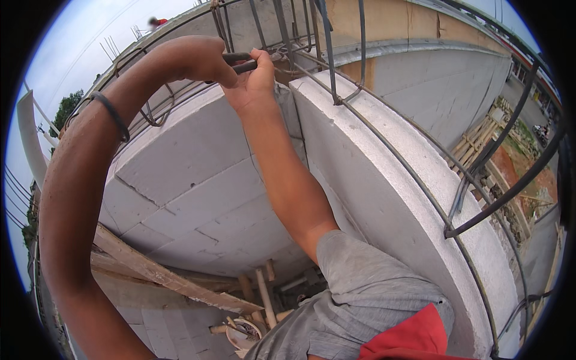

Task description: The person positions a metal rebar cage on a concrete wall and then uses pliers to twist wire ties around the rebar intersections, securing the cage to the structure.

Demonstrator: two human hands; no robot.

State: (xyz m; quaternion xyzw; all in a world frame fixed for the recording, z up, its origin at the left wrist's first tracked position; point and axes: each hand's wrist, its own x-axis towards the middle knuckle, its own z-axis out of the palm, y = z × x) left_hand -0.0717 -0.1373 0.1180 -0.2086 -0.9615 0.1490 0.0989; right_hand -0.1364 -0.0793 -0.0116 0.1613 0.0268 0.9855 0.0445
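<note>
My left hand [204, 58] and my right hand [256, 83] meet at the steel bars on the corner of the block wall. Dark handles of a plier-like hand tool [243, 63] lie between them; my left hand is closed on the handles, and my right hand's fingers are at the handles' forward part. The tool's head [280, 56] reaches to where the rebar [310, 74] crosses at the corner; its jaws are hard to make out. Rebar stirrups [330, 54] stand upright just beyond. The long bars run along the top of the white block wall [382, 121].
Bent rebar ends [508, 198] jut out at the right above the wall. Below lie a wooden plank [171, 274], poles [265, 297] and a bucket [243, 330]. Past the wall the ground drops to bamboo poles [472, 139] and a street. Another person [157, 22] is far off at upper left.
</note>
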